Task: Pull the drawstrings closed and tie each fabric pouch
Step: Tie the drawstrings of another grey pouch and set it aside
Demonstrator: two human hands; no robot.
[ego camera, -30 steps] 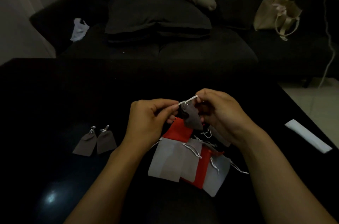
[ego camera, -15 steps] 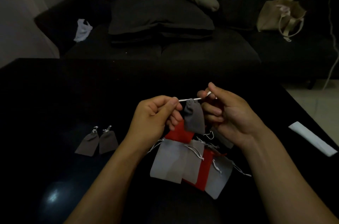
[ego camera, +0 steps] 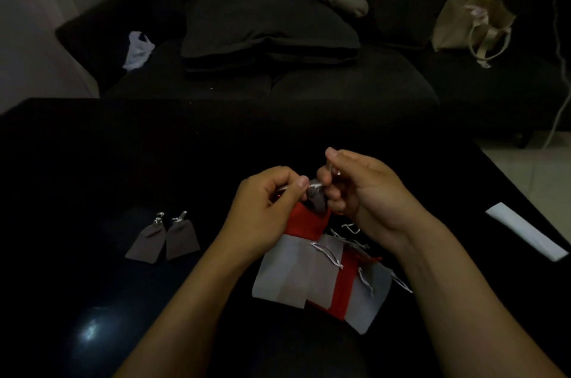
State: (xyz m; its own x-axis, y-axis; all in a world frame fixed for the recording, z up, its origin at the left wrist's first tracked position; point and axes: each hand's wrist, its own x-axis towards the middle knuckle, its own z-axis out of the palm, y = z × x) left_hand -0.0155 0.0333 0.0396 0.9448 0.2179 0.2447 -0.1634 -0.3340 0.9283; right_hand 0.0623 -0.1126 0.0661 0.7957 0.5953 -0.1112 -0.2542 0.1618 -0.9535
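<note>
A small dark grey pouch (ego camera: 316,199) hangs between my two hands above the black table (ego camera: 92,161). My left hand (ego camera: 265,207) pinches its silver drawstring at the pouch's gathered neck. My right hand (ego camera: 361,192) pinches the other end of the drawstring, fingers curled close beside the left. Below them lies a pile of light grey pouches (ego camera: 287,272) and red pouches (ego camera: 304,224) with loose silver strings. Two dark grey pouches (ego camera: 163,240) with gathered necks lie side by side at the left.
A folded white strip (ego camera: 525,230) lies near the table's right edge. Behind the table stands a dark sofa (ego camera: 340,83) with cushions, a white plastic bag (ego camera: 137,49) and a beige tote bag (ego camera: 469,25). A light reflection (ego camera: 89,331) shows on the near left.
My hands have drawn together after holding the string stretched out between them. The pouch now sits tucked between my fingers, mostly covered.
</note>
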